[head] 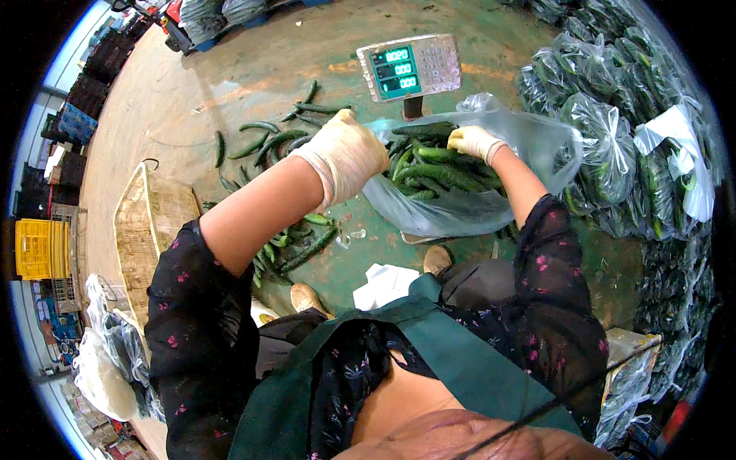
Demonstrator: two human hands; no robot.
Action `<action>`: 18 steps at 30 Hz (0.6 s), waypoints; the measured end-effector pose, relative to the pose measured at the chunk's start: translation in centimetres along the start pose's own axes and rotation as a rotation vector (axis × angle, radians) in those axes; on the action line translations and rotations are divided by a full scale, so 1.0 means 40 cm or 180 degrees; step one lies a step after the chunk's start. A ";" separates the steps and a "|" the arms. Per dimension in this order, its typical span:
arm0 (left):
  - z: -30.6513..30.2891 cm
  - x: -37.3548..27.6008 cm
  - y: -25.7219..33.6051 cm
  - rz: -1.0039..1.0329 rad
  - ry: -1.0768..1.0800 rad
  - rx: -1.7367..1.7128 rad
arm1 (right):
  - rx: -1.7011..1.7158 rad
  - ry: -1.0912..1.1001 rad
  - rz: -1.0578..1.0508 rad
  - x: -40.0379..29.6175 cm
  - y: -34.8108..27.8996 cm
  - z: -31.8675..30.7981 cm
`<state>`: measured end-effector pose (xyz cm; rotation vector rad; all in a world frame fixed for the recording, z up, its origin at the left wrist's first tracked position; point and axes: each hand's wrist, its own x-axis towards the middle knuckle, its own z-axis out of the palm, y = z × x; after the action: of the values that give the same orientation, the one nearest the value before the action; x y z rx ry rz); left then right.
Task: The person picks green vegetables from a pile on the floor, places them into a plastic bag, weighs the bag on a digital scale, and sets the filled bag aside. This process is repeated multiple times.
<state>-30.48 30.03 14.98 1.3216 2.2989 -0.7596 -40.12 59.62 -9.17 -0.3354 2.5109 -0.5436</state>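
An open clear plastic bag full of cucumbers lies spread before me, over what looks like the platform of a digital scale. The scale's display head stands upright behind it, lit with figures. My left hand, in a pale glove, is at the bag's left edge; its fingers are bent away from view, so whether it grips the film is hidden. On the bag's right side, my right hand, also gloved, rests its fingertips on the cucumbers near the back. I cannot tell whether it grasps one.
Loose cucumbers lie on the green floor to the left. Beyond them stands a worn plastic crate. Filled, tied bags of cucumbers are piled at the right. White paper is close to my lap, between my shoes.
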 end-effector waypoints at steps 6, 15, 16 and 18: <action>0.022 -0.013 0.020 0.0125 0.1038 -0.0064 | -0.0669 0.1007 0.0461 0.144 0.188 0.002; 0.061 -0.030 0.014 0.0025 0.1133 -0.0011 | -0.0030 -0.0241 0.0743 0.066 0.097 -0.051; 0.053 -0.023 0.018 0.0015 0.1116 0.0000 | -0.0181 -0.0118 0.0739 0.046 0.102 -0.057; 0.046 -0.011 0.025 -0.0020 0.1033 0.0009 | 0.0038 -0.0198 0.0914 -0.018 0.041 -0.082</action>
<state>-29.29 29.00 13.55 1.5357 2.5494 -0.5848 -41.57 62.35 -7.04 0.0147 2.4373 -0.4255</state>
